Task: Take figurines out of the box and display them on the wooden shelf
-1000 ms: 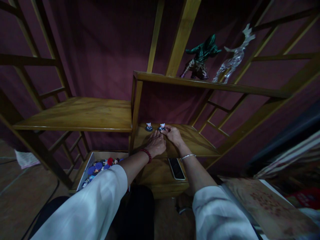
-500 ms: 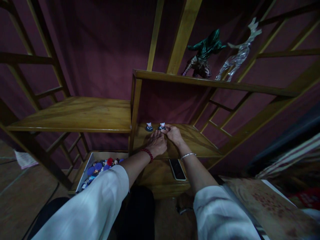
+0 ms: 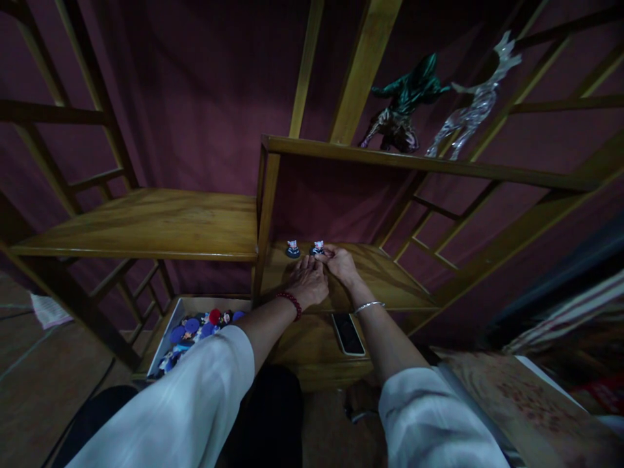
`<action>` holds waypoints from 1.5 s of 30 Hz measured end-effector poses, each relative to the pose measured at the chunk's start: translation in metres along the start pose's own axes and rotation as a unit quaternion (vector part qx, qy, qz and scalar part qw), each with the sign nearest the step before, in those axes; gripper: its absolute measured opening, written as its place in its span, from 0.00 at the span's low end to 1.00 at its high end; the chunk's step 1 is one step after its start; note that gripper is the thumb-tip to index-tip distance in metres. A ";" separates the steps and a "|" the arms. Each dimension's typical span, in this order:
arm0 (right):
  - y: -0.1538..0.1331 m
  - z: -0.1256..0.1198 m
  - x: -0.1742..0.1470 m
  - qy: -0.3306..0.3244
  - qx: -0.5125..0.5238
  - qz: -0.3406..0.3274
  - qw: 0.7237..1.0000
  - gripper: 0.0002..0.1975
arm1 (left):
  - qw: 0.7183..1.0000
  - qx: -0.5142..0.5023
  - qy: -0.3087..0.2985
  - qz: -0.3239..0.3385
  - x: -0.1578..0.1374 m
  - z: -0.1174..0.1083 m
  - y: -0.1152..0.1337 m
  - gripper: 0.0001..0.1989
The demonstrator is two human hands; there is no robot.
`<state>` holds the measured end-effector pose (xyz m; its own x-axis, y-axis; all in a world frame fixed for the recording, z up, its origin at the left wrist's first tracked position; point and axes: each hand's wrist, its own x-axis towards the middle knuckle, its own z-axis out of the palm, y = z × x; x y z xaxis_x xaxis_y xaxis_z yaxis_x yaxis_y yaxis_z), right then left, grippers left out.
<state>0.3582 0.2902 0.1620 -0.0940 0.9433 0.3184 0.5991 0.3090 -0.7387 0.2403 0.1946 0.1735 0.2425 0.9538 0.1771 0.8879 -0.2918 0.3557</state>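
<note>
Two small figurines with white-and-pink heads and dark round bases stand side by side on a wooden shelf (image 3: 385, 276). The left figurine (image 3: 292, 249) stands free near the upright post. Around the right side of the right figurine (image 3: 317, 247), the thumb and fingers of my right hand (image 3: 342, 265) are closed. My left hand (image 3: 308, 283) lies low over the shelf with its fingers stretched toward the front of that same figurine. Its fingertips are at or very near the base; contact is hard to make out.
A phone (image 3: 348, 333) lies on the lower board between my forearms. At lower left, an open box (image 3: 163, 331) holds several colourful figurines. Above stand a green-hooded figure (image 3: 407, 97) and a clear, shiny statuette (image 3: 470, 107). An upright post (image 3: 266, 214) borders the compartment.
Both hands keep nearly the same position at the right figurine. The view has shifted slightly; no figurine has visibly moved on the shelf.
</note>
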 end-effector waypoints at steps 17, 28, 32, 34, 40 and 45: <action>0.003 0.002 0.002 -0.003 -0.010 -0.005 1.000 0.14 | 0.999 0.031 -0.016 0.000 -0.001 -0.001 0.001 0.28; 0.000 0.003 0.001 0.005 -0.026 -0.008 1.000 0.13 | 1.000 0.026 0.005 -0.005 -0.003 -0.001 0.002 0.27; 0.002 0.004 0.003 0.006 -0.034 -0.006 0.999 0.14 | 0.999 0.033 0.027 0.001 -0.003 0.001 0.002 0.26; 0.003 0.005 0.003 0.007 -0.036 -0.006 0.999 0.13 | 0.999 0.032 0.026 -0.001 -0.004 0.000 0.002 0.25; 0.001 0.004 0.003 0.003 -0.042 -0.003 0.999 0.13 | 0.999 0.028 0.020 -0.003 -0.006 -0.003 0.004 0.25; -0.002 0.004 0.003 -0.003 -0.050 0.014 0.999 0.13 | 0.999 0.028 0.044 -0.003 -0.006 0.000 0.003 0.24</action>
<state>0.3537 0.2930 0.1618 -0.0805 0.9519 0.2957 0.6784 0.2696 -0.6834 0.2416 0.1878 0.1738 0.2041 0.9448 0.2563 0.9102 -0.2795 0.3057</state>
